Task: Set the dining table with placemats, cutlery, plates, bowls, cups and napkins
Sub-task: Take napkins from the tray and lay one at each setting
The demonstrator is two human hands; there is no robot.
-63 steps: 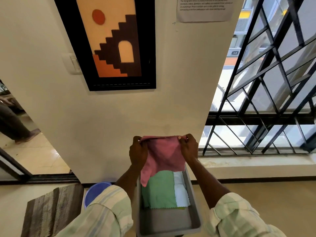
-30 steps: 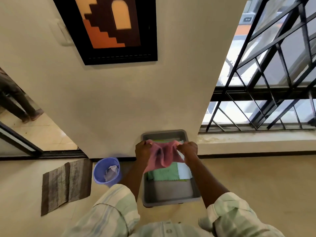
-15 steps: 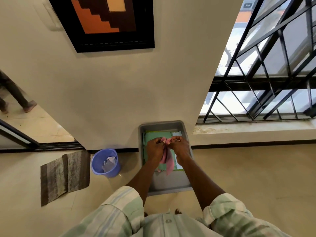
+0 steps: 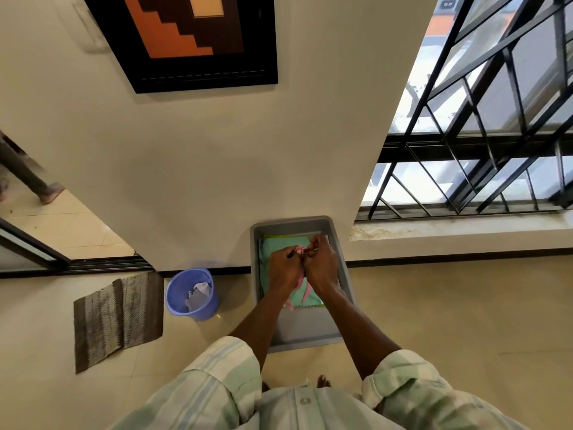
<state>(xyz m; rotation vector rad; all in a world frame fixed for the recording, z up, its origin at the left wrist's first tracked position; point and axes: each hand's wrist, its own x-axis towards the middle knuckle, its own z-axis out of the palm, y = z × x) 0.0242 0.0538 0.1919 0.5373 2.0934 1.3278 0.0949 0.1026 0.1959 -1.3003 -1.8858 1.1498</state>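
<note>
The pink napkin (image 4: 300, 282) hung bunched over the grey tray (image 4: 302, 332), pinched between the left hand (image 4: 283, 270) and right hand (image 4: 322, 265), above a green cloth (image 4: 274, 246). Folding it well probably meant matching corners before pressing creases.

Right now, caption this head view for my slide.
Both hands pinch a pink napkin over a grey tray of folded cloths.

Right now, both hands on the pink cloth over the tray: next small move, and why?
Probably lift the pink cloth napkin clear of the grey plastic tray. Left hand and right hand pinch it together, bunched, its tail hanging over the green cloth in the tray.
</note>
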